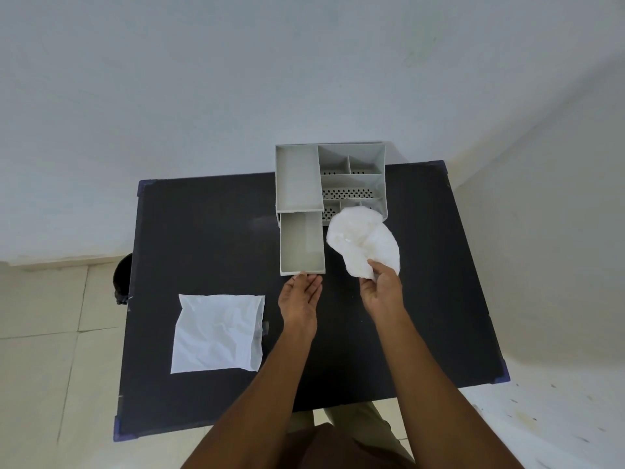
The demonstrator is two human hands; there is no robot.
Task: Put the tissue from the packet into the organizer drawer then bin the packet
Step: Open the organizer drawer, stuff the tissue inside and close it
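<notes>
Right hand (380,292) pinches the crumpled tissue (363,242) beside the pulled-out drawer (302,245); left hand (299,299), fingers spread, touches its front; packet (218,333) lies flat on the table (203,231)

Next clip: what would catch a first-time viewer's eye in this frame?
The white tissue bundle held up in the right hand, just right of the open organizer drawer, stands out against the black table. The left hand touches the empty drawer's front edge. The flat white packet lies on the table's near left part, with a dark bin beyond the table's left edge.
</notes>
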